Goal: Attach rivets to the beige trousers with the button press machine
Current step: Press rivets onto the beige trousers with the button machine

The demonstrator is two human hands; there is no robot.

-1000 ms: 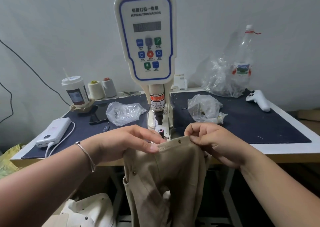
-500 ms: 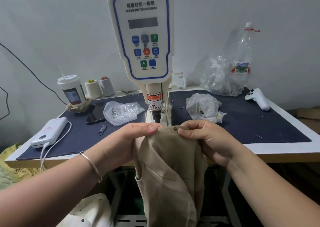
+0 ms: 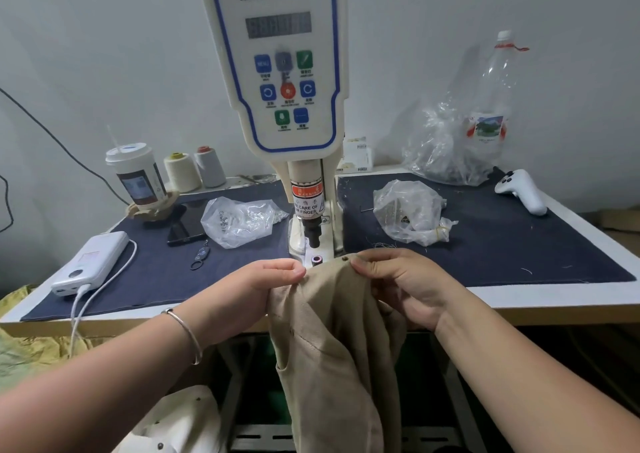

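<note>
Two hands hold the beige trousers (image 3: 332,341) up at the table's front edge, just below the button press machine (image 3: 277,71). In the head view, the left hand (image 3: 256,290) pinches the top edge of the cloth between thumb and fingers, and the right hand (image 3: 398,279) pinches it just beside one rivet (image 3: 344,259) already set near that edge. The fabric hangs down from both grips, in front of the lower die (image 3: 316,260), not yet laid over it; the punch (image 3: 313,234) stands raised and apart from the cloth. At least one rivet looks done, and the next spot seemingly awaits placing under the punch.
</note>
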